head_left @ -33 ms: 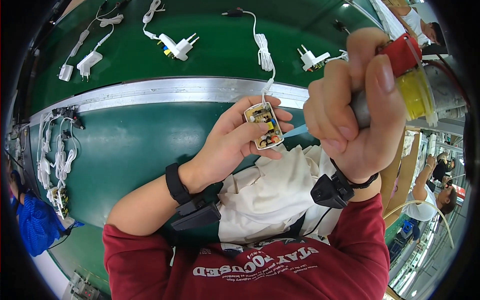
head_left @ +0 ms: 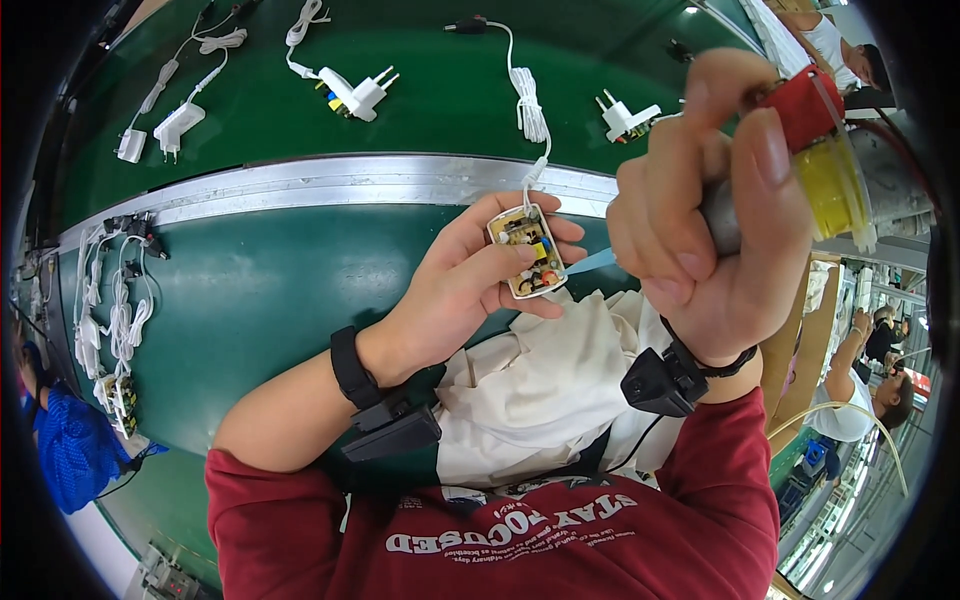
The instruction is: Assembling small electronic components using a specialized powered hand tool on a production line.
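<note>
My left hand (head_left: 465, 265) is closed round an open white power adapter (head_left: 525, 232), thumb on its edge. Its bare circuit board faces up, with yellow, blue and red parts. From its far end a white cable (head_left: 527, 105) runs up over the metal rail to a coiled bundle. My right hand (head_left: 715, 215) grips a dispensing syringe (head_left: 835, 190) with a yellow band and a red part at the top. Its blue tapered nozzle (head_left: 592, 262) points at the adapter's right edge; whether it touches cannot be told. My fingers hide much of the barrel.
Beyond the metal rail (head_left: 400, 175) lie more adapters with cables, including one with pins up (head_left: 360, 95) and one at right (head_left: 625, 115). Bundled white cables (head_left: 120, 310) lie at left. White cloth (head_left: 545, 390) covers my lap. Other people (head_left: 850, 400) sit at right.
My right index finger, beside the syringe's red part, has lifted very slightly. My left hand and the adapter have not moved.
</note>
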`<act>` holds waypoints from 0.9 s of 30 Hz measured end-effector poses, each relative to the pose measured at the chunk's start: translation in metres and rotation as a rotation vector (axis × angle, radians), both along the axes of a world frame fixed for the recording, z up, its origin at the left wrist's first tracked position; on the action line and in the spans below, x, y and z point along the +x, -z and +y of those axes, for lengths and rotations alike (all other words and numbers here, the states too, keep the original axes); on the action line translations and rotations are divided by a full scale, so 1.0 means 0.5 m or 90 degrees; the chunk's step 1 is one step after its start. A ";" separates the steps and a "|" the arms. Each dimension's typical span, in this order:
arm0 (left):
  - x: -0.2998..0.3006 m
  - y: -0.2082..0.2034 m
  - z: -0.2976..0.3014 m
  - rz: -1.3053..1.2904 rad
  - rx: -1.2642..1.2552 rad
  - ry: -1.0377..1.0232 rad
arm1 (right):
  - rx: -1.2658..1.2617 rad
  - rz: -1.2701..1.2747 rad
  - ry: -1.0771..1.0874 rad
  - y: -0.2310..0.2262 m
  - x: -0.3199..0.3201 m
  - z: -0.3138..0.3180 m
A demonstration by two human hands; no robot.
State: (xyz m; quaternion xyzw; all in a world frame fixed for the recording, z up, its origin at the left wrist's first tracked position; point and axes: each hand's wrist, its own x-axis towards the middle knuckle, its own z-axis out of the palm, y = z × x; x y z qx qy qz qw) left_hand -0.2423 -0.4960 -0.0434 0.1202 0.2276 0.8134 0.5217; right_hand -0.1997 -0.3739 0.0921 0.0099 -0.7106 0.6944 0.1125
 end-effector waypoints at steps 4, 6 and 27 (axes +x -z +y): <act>-0.005 0.001 -0.009 -0.019 0.031 0.017 | -0.006 0.024 -0.003 0.004 0.006 0.001; -0.004 -0.003 -0.010 -0.043 0.047 0.023 | -0.011 0.036 -0.007 0.010 0.004 -0.004; -0.024 -0.013 -0.023 -0.034 0.061 0.043 | 0.036 -0.008 0.037 -0.023 -0.014 -0.046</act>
